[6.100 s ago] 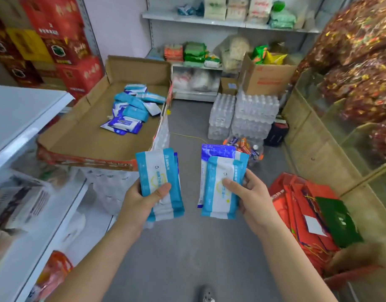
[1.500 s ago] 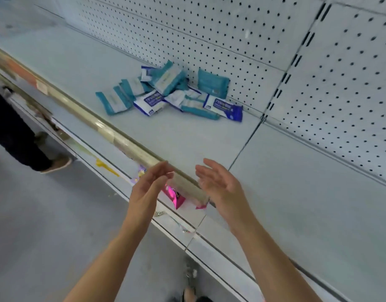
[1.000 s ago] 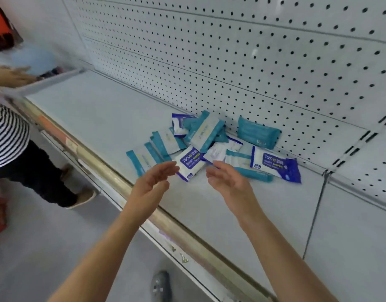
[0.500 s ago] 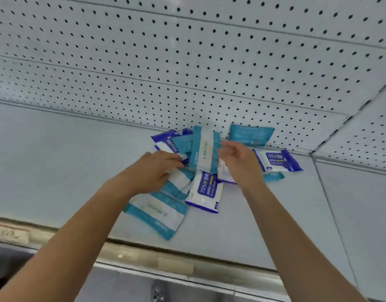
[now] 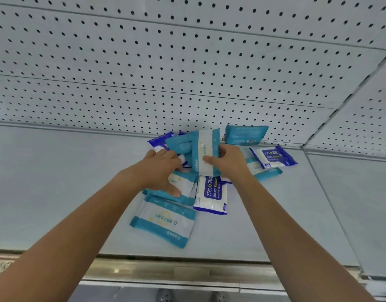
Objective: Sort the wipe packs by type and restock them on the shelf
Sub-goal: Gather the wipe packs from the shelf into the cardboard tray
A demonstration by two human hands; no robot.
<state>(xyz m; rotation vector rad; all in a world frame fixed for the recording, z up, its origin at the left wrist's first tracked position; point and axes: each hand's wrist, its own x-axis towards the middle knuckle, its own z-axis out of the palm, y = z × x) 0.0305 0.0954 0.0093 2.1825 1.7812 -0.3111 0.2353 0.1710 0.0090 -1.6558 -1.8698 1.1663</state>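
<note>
As our right hand (image 5: 228, 162) pinches the teal-and-white plastic wipe pack (image 5: 206, 149) — left hand (image 5: 159, 171), grip unclear — we'd lift it alone

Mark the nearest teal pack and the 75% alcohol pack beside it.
Nearest teal pack (image 5: 163, 221): head view, white centre panel.
Front 75% alcohol pack (image 5: 212, 191): head view, blue label.

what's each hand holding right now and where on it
The right hand pinches the teal pack by its right edge, thumb on front. The left hand lies on the pile; grip unclear.
</note>
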